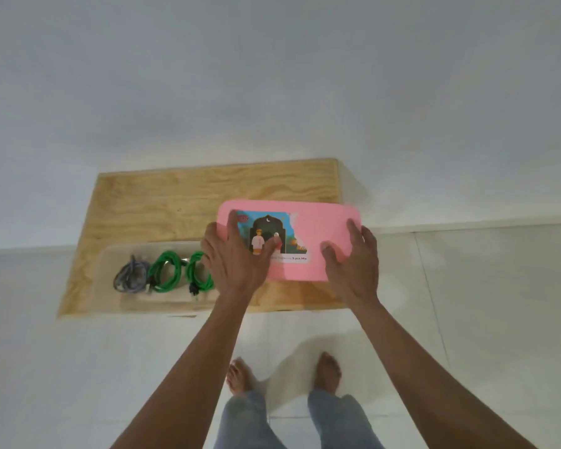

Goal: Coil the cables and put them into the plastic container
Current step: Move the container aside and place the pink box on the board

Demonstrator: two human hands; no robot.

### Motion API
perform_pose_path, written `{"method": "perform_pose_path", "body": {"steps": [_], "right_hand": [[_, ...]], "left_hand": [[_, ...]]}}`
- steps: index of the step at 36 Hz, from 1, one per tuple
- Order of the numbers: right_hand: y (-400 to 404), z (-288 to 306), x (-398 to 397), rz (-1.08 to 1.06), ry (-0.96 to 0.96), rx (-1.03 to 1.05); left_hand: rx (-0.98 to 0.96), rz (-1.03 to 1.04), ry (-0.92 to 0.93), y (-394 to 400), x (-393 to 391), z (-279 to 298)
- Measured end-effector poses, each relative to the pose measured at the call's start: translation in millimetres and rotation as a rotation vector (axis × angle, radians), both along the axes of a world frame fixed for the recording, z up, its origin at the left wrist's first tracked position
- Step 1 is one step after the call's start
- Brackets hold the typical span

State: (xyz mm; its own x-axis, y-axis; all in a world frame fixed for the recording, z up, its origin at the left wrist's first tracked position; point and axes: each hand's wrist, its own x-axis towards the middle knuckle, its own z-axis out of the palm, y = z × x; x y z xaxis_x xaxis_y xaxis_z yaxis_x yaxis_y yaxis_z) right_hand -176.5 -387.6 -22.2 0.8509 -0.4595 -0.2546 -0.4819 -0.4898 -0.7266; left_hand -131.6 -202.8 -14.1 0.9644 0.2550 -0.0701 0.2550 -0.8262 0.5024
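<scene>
Over wooden table (162,202), both hands (237,254) (353,254) grip pink lid (318,228) beside container (110,254).

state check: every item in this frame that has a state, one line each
plastic container: open, no lid on, holds three coils
grey cable: coiled, in container
green cables: two coils, in container
pink lid: off the container, held over the wooden table
left hand: grips lid's left end
right hand: grips lid's right end
</scene>
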Motion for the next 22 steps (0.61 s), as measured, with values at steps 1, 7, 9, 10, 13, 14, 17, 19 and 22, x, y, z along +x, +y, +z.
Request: {"method": "perform_pose_path", "body": {"steps": [1,7,9,10,13,14,17,19,22], "right_hand": [[11,6,3,0.01,-0.013,0.002],[101,33,24,0.075,-0.046,0.017],[135,37,29,0.102,-0.032,0.021],[152,38,30,0.114,-0.021,0.024],[199,33,33,0.144,0.015,0.024],[212,30,33,0.148,0.028,0.022],[241,19,33,0.156,0.076,-0.007],[253,12,31,0.164,0.118,-0.052],[264,0,24,0.161,0.163,-0.086]], "left_hand": [[-0.005,0.02,0.006,12,2,7],[0.015,0.091,0.058,109,13,37],[0.035,0.102,0.058,145,15,41],[0.041,0.107,0.059,162,16,42],[0.048,0.102,0.084,209,20,35],[0.046,0.097,0.106,223,21,30],[0.011,0.084,0.179,254,24,13],[-0.015,0.075,0.227,266,23,2],[-0.028,0.048,0.268,274,18,-11]]}}
